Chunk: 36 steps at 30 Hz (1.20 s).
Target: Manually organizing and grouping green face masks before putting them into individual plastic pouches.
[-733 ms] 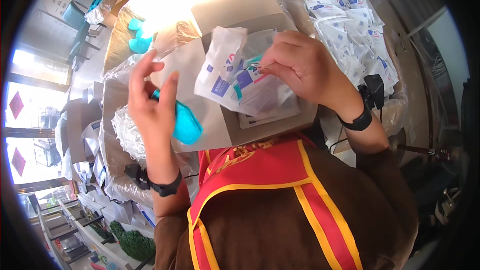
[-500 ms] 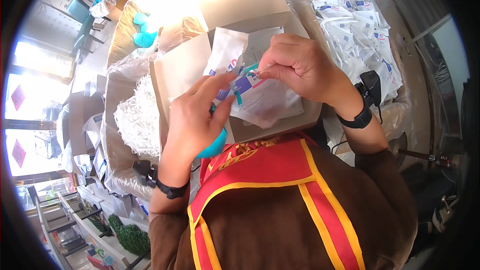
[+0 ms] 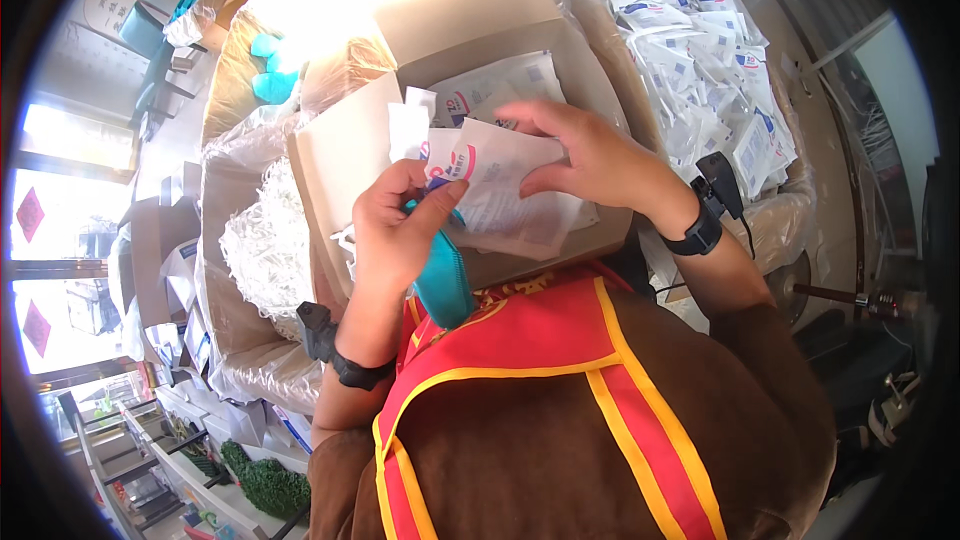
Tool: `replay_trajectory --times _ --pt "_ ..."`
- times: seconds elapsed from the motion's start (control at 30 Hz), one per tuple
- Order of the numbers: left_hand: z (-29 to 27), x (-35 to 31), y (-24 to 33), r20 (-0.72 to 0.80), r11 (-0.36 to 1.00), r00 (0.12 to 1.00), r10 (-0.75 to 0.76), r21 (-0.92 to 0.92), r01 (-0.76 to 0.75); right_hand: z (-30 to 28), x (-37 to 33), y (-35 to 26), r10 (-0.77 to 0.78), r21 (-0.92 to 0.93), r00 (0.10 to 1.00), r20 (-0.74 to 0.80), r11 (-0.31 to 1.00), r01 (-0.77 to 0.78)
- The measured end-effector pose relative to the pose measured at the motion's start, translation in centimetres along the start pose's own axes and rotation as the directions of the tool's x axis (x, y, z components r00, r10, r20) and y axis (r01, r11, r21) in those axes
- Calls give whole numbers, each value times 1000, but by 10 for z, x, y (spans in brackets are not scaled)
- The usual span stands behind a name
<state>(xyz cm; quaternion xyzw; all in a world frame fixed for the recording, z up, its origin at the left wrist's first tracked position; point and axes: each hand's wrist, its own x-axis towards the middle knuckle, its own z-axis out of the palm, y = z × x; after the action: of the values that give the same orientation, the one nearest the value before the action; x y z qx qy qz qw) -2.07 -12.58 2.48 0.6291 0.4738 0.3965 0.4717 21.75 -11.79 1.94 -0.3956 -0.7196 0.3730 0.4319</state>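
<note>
My left hand (image 3: 402, 225) is closed, thumb against fingers, on the left edge of a white paper pouch (image 3: 500, 175) with blue and pink print. A teal padded piece (image 3: 441, 285) with a stitched edge hangs below the same hand, against my apron; its upper end is hidden behind my fingers. My right hand (image 3: 590, 155) is at the pouch's right side, its thumb and fingers spread apart. Beneath both hands, more white pouches (image 3: 525, 80) lie in an open cardboard box (image 3: 480, 275).
To the right, a large plastic-lined carton holds a heap of white pouches (image 3: 690, 70). White cords (image 3: 268, 250) are piled in a lined carton (image 3: 222, 340) at left. Teal pieces (image 3: 272, 68) lie farther back, near a bright glare.
My right hand has gone from a pinch on something thin to spread fingers. The pouch has turned more upright in my left hand, and more of the teal piece shows below.
</note>
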Motion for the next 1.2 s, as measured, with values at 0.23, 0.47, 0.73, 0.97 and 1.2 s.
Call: replay_trajectory --times 0.23,0.47,0.73,0.97,1.2 --pt "-13 5 19 96 912 970 -223 -331 242 -21 -7 -2 263 -88 945 195 964 -250" --pt "-11 -1 24 231 999 973 3 49 -15 -18 4 -9 49 2 989 137 999 -49" --pt "-17 0 30 -54 984 988 143 112 -136 -15 1 -22 -60 -288 996 72 954 78" --pt "-119 -14 40 -530 935 837 137 -211 -287 -57 -20 -16 106 -214 985 -138 968 -135" --pt "-84 -25 64 -208 951 931 299 -19 -310 -39 -9 -20 -121 -352 993 -12 930 109"
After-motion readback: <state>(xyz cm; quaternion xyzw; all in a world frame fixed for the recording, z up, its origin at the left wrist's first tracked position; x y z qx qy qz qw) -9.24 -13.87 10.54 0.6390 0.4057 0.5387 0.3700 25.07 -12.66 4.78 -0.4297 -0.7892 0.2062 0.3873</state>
